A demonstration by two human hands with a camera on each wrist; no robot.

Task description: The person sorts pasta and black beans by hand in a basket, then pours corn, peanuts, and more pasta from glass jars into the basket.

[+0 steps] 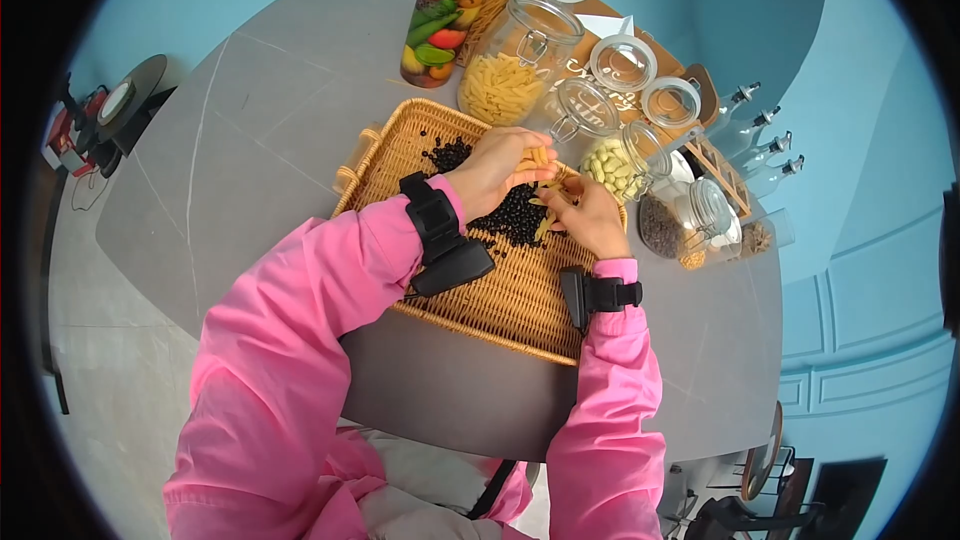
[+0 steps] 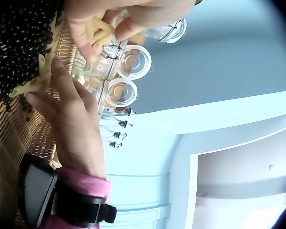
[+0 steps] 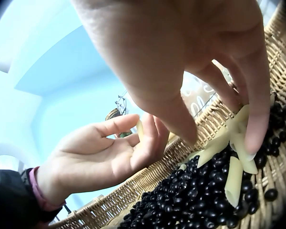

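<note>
A wicker basket tray (image 1: 480, 315) holds a spread of black beans (image 3: 195, 191), with several pale penne pieces (image 3: 234, 179) lying on them near the tray's far side. Above the beans, my left hand (image 1: 487, 175) holds a few penne (image 2: 101, 32) between its thumb and curled fingers. My right hand (image 1: 595, 218) reaches down at the penne on the beans, fingers spread. Its index fingertip (image 3: 253, 143) touches one piece, while the thumb stands apart on the other side of the pile.
Behind the tray stand a large jar of penne (image 1: 503, 85) and a tall jar of colourful vegetables (image 1: 445, 25). To the right are a jar of pale green beans (image 1: 612, 168), a jar of dark grains (image 1: 660, 225) and glass bottles (image 1: 770, 178). Several glass lids stand raised.
</note>
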